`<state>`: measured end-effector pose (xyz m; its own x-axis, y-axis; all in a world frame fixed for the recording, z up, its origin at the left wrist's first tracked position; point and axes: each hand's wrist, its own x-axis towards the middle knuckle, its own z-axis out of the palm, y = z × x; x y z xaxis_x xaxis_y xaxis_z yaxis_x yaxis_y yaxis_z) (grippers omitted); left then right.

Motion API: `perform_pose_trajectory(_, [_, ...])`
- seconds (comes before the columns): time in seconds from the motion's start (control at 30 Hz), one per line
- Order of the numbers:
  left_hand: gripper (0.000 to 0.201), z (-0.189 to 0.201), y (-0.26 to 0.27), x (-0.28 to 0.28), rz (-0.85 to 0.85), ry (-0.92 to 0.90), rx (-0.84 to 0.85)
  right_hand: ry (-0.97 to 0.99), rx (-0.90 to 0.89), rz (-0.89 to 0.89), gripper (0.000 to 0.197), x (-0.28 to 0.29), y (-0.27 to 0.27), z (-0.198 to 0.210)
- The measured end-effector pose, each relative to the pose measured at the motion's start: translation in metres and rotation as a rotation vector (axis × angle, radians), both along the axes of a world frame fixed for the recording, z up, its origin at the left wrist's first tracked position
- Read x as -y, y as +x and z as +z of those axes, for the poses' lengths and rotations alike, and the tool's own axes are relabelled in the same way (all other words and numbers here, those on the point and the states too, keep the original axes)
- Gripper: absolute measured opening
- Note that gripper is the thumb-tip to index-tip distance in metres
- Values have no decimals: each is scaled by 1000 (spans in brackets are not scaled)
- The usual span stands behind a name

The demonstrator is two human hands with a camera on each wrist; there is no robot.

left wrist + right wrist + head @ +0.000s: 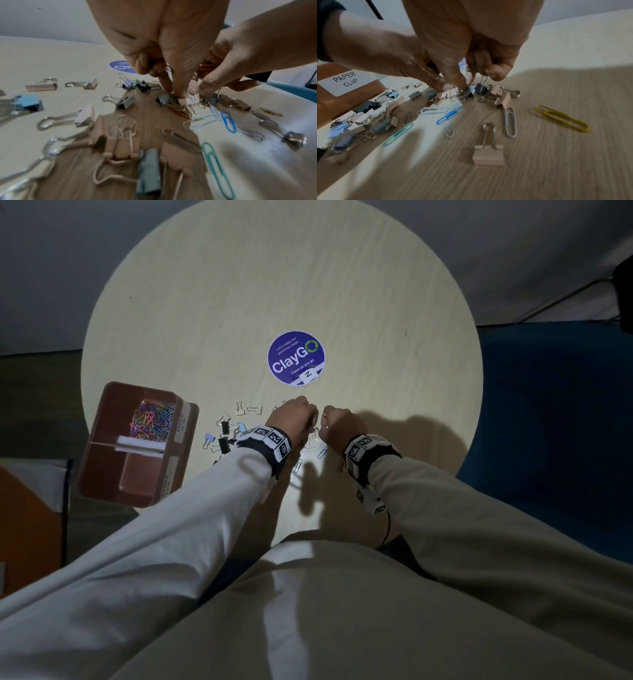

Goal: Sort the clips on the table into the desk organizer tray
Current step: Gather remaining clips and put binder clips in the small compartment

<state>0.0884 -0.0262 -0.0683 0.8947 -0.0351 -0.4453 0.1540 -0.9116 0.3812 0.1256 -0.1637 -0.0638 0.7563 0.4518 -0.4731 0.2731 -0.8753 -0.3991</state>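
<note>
Just right of the tray (102, 422), both hands reach into the clips (190, 100): left hand (291, 419) fingers pinching one, right hand (339, 422) apparently pinching paper clips.

- A round purple sticker (296, 358) on the table (205, 302) reads "ClayGo", with "Let's keep our pantries clean." and "Clean as you go".
- A white label (346, 81) on the brown organizer tray (102, 419) reads "PAPER CLIP".

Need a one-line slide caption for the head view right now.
Both hands, left hand and right hand, pick at scattered clips beside the organizer tray already holding colored paper clips.
</note>
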Motion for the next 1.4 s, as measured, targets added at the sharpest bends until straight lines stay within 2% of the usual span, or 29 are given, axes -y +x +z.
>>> perform_pose_trajectory(0.13, [16,4,-9,-1,89,-51,22,-5,22,12,20,2,0,-4])
perform_pose_trajectory(0.27, [15,14,-27,-10,264,-110,134,136,-18,-62,23,11,6,-2])
perform_pose_trajectory(0.37, [26,20,-44,-16,287,-123,137,239,1,-88,23,23,5,4])
perform_pose_trajectory(0.43, [25,18,-55,-14,319,-180,73,237,-60,-18,14,30,-1,11])
perform_pose_trajectory(0.47, [23,14,-61,-11,358,-243,54,224,-76,52,16,33,-6,13])
perform_pose_trajectory(0.57, [19,5,-72,0,298,-239,86,170,-47,218,17,41,-23,10])
perform_pose_trajectory(0.63, [15,1,-77,3,289,-222,89,142,-6,228,14,45,-32,1])
perform_pose_trajectory(0.7, [11,-3,-79,3,267,-159,118,115,24,225,20,47,-37,-4])
perform_pose_trajectory(0.87, [23,-13,-81,2,282,-85,90,112,74,254,32,51,-41,-5])
perform_pose_trajectory(1.03, [36,-10,-77,6,249,-62,59,122,109,271,25,48,-44,-6])
perform_pose_trajectory(1.23, [13,-11,-73,13,174,-9,103,114,162,359,12,43,-42,-5])
perform_pose_trajectory(1.33, [11,-13,-72,14,139,-1,116,121,154,396,7,43,-42,-11])
perform_pose_trajectory(1.4, [12,-12,-71,14,125,2,113,127,155,351,11,40,-43,-9])
